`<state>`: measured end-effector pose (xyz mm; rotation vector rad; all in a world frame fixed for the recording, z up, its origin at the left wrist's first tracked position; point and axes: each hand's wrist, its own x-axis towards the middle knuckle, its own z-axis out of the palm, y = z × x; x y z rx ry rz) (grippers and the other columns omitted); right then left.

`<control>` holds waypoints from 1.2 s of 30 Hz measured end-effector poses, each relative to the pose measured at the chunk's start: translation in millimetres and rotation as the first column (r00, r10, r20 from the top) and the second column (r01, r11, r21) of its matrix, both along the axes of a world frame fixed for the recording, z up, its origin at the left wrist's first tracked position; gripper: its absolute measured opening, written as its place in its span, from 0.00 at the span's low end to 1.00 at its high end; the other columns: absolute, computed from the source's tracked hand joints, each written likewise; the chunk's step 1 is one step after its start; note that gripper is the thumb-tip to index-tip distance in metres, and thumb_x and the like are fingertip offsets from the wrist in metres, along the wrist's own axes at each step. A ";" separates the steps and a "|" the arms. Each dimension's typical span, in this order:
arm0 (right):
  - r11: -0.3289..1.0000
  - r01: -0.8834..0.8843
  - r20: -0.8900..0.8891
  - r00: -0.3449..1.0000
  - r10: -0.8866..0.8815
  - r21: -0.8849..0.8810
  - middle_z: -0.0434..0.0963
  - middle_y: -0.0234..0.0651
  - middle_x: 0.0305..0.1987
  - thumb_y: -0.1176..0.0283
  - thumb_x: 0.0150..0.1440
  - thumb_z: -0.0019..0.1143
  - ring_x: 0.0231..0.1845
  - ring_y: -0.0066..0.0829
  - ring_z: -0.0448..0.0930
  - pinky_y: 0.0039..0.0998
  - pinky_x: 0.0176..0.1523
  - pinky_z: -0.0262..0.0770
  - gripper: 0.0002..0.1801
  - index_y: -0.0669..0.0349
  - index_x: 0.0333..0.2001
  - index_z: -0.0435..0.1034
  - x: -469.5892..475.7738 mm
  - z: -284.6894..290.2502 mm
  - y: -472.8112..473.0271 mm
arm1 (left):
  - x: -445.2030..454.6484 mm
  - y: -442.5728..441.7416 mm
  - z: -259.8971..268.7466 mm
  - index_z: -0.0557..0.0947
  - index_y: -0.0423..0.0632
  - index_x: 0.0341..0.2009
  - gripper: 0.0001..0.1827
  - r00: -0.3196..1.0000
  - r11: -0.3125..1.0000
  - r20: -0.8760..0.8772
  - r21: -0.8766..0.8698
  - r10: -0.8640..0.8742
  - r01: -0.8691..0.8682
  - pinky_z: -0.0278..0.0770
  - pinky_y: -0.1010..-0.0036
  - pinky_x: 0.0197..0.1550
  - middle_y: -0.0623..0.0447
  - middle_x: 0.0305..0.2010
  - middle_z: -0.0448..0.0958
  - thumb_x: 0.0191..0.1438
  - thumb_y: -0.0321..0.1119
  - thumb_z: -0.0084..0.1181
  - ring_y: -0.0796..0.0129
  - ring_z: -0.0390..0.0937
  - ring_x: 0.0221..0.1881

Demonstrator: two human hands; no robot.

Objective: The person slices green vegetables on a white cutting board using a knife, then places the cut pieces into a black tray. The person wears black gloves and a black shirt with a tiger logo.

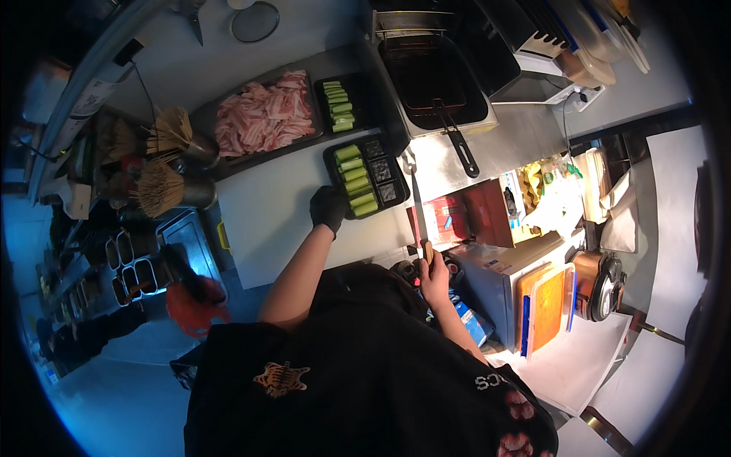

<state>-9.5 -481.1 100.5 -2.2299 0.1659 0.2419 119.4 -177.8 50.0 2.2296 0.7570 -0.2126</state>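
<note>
My left hand (pixel 328 210), in a black glove, grips the left edge of a black divided tray (pixel 370 171) over the cutting board. Cut cucumber pieces (pixel 355 176) line the tray's long compartment, and dark, shiny small compartments run down its right side. The fingertips of that hand are hidden. My bare right hand (pixel 436 280) is closed around the wooden handle of a long knife (pixel 420 205), its blade pointing away from me past the board's right edge. The white cutting board (pixel 274 228) lies before me.
Sliced bacon (pixel 265 117) fills a metal tray behind the board, beside another black tray of cucumber pieces (pixel 339 105). A fryer (pixel 434 80) with a black-handled basket stands back right. Skewers (pixel 160 185) fill metal cups at left. A red box (pixel 442 223) stands near the knife. Another person's arm (pixel 108 331) shows far left.
</note>
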 end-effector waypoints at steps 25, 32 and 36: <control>0.996 0.077 -0.107 0.991 -0.081 -0.046 0.79 0.58 0.48 0.69 0.66 0.54 0.51 0.58 0.80 0.44 0.53 0.76 0.21 0.66 0.60 0.66 -34.1 11.4 3.4 | 149.9 233.2 -39.8 0.88 0.44 0.32 0.15 0.967 0.812 -0.082 0.529 -0.240 0.246 0.81 0.54 0.43 0.39 0.38 0.85 0.60 0.38 0.52 0.47 0.84 0.42; 0.992 0.115 -0.095 0.988 -0.120 -0.057 0.79 0.58 0.46 0.69 0.66 0.54 0.49 0.59 0.81 0.44 0.51 0.77 0.21 0.66 0.60 0.66 -43.0 15.3 13.7 | 181.9 256.7 -44.8 0.88 0.44 0.36 0.17 0.942 0.783 -0.120 0.529 -0.313 0.327 0.81 0.54 0.47 0.38 0.43 0.85 0.60 0.41 0.51 0.46 0.83 0.47; 0.990 0.127 -0.075 0.989 -0.131 -0.056 0.79 0.58 0.46 0.69 0.66 0.54 0.48 0.59 0.80 0.44 0.50 0.77 0.20 0.65 0.59 0.66 -44.2 15.0 28.3 | 194.3 257.2 -46.8 0.89 0.44 0.37 0.17 0.942 0.782 -0.136 0.527 -0.308 0.332 0.81 0.55 0.48 0.38 0.44 0.85 0.59 0.41 0.51 0.46 0.83 0.48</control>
